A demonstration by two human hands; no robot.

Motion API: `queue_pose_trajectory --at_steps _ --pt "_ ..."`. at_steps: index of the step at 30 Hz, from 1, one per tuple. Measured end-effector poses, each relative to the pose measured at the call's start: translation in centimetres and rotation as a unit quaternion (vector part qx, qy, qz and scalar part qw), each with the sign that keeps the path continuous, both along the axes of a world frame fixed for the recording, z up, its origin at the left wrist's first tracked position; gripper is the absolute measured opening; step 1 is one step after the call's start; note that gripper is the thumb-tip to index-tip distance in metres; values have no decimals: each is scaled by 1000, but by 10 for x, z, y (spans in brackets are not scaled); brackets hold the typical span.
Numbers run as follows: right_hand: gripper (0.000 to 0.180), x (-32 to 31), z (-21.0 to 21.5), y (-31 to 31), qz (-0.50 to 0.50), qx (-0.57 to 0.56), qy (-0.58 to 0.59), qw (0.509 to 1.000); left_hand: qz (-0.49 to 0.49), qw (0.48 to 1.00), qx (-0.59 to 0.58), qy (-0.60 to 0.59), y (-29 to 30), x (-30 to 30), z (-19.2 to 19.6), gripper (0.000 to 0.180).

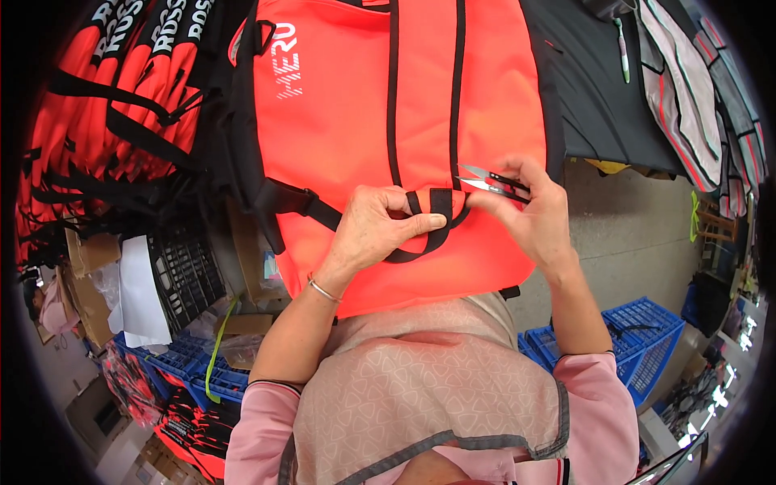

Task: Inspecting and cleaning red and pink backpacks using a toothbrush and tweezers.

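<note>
A bright orange backpack (347,121) with black trim lies flat before me. My left hand (372,226) pinches a black webbing loop (432,218) at the bag's lower edge, thumb on top of the strap. My right hand (529,214) holds small thread snips (489,182), blades pointing left and lying just above the loop. Both hands almost touch at the strap.
A stack of orange bags with black straps (121,97) fills the left. Dark fabric panels (606,89) lie at the upper right. Blue plastic crates (638,339) stand at the right and lower left (186,364), with cardboard boxes (89,275) and a black crate (186,275).
</note>
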State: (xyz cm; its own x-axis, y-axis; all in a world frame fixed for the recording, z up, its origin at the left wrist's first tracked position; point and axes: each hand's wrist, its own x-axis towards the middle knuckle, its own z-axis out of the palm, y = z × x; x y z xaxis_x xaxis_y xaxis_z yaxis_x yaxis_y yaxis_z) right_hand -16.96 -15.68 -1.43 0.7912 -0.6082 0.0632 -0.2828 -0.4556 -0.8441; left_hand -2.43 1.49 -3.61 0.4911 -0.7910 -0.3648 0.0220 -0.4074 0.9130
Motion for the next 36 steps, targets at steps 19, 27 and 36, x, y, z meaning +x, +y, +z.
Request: queue_pose_trajectory --at_steps 19,27,36 --pt "26 6 -7 19 165 -341 -23 925 -15 1000 -16 4 1 4 -1 24" --pt "11 -29 7 -11 68 198 -105 972 13 999 -29 39 -1 2 -2 23" --pt "21 4 1 8 81 42 -43 995 -20 999 -44 -12 3 1 -8 28"
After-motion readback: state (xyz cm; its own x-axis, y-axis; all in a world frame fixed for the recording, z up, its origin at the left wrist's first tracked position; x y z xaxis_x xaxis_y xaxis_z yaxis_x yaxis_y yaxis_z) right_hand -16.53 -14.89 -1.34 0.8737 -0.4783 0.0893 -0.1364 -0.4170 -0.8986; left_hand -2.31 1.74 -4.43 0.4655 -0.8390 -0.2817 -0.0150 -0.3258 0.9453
